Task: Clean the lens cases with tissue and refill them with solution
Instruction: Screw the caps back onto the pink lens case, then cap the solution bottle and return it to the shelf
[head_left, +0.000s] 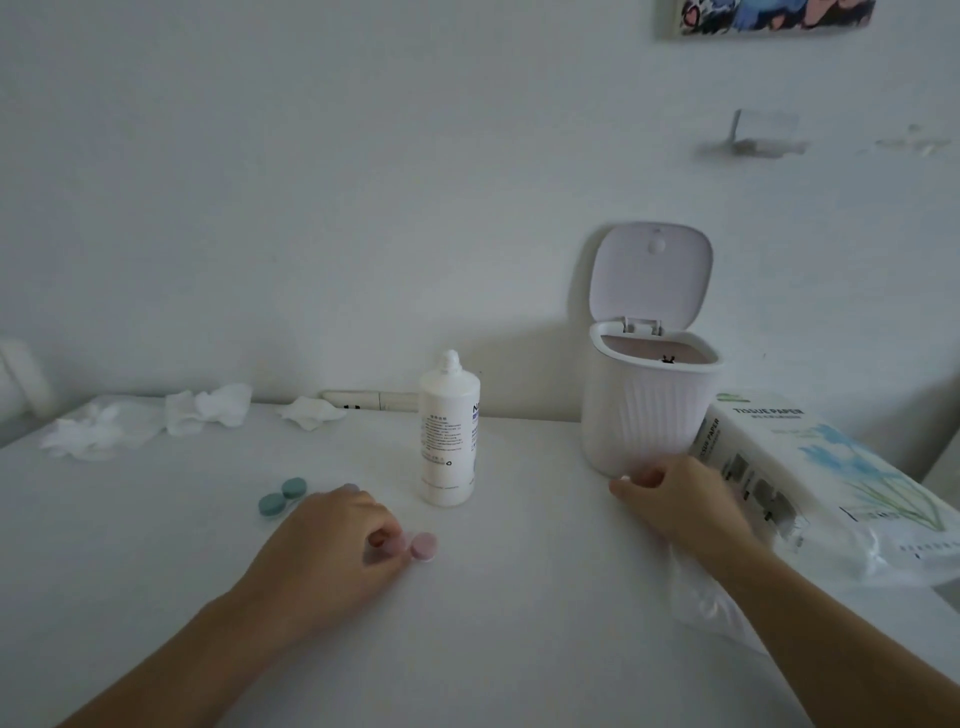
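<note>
While the left hand rests on the table with fingers curled onto the pink lens case, that case's long axis runs left to right. The green lens case lies just beyond, angled toward the far right. The solution bottle stands upright. The right hand, fingers curled, holds a tissue beside the bin.

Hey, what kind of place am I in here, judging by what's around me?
Probably a desk or dresser in a home bedroom, against a white wall. A small lidded bin, a tissue paper pack and a solution bottle sit on the white tabletop, beside two lens cases.
</note>
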